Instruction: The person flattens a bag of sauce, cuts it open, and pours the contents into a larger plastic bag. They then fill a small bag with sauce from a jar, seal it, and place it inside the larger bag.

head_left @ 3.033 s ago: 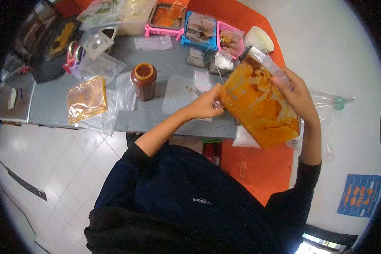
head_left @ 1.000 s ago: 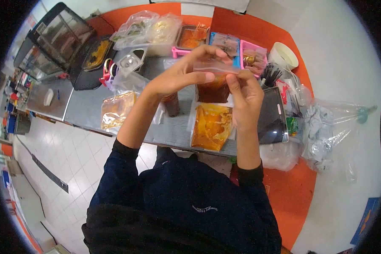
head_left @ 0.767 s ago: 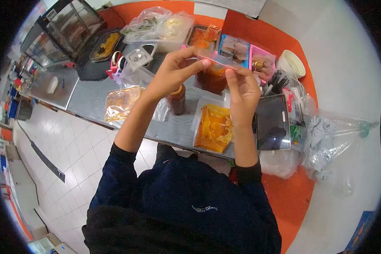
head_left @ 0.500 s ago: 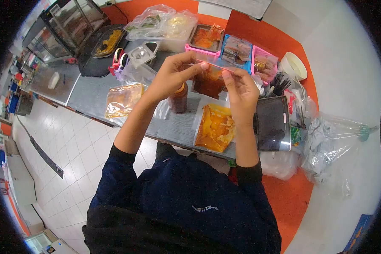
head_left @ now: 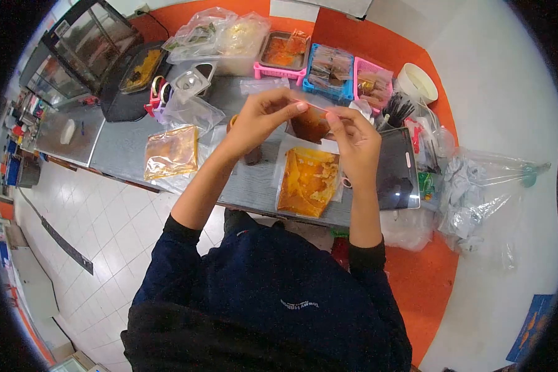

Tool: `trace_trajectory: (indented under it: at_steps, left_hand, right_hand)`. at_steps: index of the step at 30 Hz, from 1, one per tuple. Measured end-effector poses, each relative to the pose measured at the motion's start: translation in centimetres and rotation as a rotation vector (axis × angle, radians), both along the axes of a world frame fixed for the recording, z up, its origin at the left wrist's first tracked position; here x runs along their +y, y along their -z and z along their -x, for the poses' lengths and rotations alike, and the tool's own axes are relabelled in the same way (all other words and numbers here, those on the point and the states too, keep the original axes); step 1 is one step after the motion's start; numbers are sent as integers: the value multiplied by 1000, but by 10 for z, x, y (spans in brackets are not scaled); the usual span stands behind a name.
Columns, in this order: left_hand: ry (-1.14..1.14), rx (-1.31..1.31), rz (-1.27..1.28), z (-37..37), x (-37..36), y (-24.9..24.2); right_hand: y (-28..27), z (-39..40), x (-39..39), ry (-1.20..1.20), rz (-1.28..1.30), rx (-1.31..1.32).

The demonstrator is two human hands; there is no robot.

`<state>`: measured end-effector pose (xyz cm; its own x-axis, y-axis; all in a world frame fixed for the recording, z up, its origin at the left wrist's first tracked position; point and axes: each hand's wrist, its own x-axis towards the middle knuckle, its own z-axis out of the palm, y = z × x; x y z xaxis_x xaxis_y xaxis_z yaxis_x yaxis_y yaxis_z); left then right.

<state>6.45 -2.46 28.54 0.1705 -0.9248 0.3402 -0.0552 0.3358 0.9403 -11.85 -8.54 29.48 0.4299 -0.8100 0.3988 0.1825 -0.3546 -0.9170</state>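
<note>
Between my hands hangs a clear plastic bag (head_left: 310, 128) with reddish-brown sauce in its lower part. My left hand (head_left: 268, 121) pinches its top edge at one side, thumb against fingers. At the other side, the edge is pinched by my right hand (head_left: 357, 141). A flat bag of orange-brown sauce (head_left: 308, 185) lies on the counter just below. Behind my left wrist stands a dark sauce bottle (head_left: 252, 156), mostly hidden. Further left, another flat filled bag (head_left: 171, 152) lies on clear plastic.
Pink and blue baskets (head_left: 330, 73) with small packets line the back, beside a metal tray (head_left: 284, 49) of orange food. A tablet (head_left: 398, 170) lies at right, near a white tub (head_left: 417, 83). Tape dispensers (head_left: 159, 99) and a steel lidded container (head_left: 190, 82) stand left.
The view has shifted, so the counter's things appear further left. Both hands keep their pinch on the bag's top edge, and the bag hangs partly behind the right fingers.
</note>
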Motion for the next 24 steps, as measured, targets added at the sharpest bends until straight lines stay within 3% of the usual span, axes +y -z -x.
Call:
trace_trajectory:
  at_steps: [8, 11, 15, 17, 21, 24]
  left_hand:
    - [48, 31, -94, 16, 3, 50]
    - [7, 16, -127, 21, 10, 90]
    - [-45, 13, -245, 20, 34, 156]
    - [-47, 111, -307, 21, 51, 175]
    - [-171, 53, -370, 5, 80, 228]
    - [-273, 49, -433, -9, 95, 240]
  right_hand:
    - [46, 16, -7, -22, -79, 87]
    - [79, 21, -7, -34, -23, 262]
    - [147, 17, 11, 45, 73, 288]
    - [172, 12, 25, 33, 18, 356]
    - [225, -12, 43, -30, -87, 322]
    - [245, -35, 50, -140, -257, 271]
